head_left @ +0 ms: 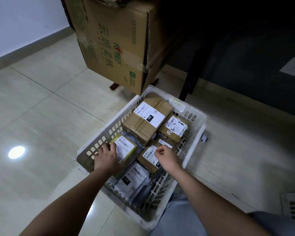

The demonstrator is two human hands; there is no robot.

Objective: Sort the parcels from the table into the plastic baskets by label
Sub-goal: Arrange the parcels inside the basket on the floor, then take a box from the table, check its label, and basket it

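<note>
**Parcels packed in white basket, both hands inside**

Parcels lying in white plastic basket (197,132) on tiled floor. Left hand (107,156) resting on yellow-taped parcel (125,148), fingers curled over its far-left edge. Right hand (166,156) loosely curled above brown box (149,158); actual pinch unclear. Grey mailer bag (134,179) between both wrists. Larger taped box (146,120) beyond fingertips.

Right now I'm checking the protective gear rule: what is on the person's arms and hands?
Nothing that shows. The left hand and right hand are bare, without gloves, and no ring, watch or bracelet can be seen. Both forearms are uncovered up to the frame's edge, so no sleeve is visible. Light blue trousers show below.
</note>
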